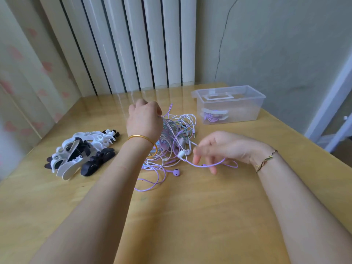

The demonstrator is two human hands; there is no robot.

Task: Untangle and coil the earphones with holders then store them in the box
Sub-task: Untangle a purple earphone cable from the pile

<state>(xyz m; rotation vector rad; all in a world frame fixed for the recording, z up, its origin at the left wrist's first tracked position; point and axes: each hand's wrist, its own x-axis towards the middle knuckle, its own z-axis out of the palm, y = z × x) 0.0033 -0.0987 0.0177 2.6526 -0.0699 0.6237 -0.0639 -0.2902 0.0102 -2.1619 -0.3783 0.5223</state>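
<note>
My left grip point(144, 121) pinches the earphone tangle point(178, 128); my right grip point(221, 146) rests slack-fingered on a purple cable point(209, 165). Yanking could tighten knots.

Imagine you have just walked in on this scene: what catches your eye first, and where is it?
A tangle of purple, white and green earphone cables sits at the centre of the table, the left hand pinching its top and the blurred right hand at a loose purple cable. A pile of black and white holders lies to its left, and a clear plastic box at the back right already holds one coiled purple set.
</note>
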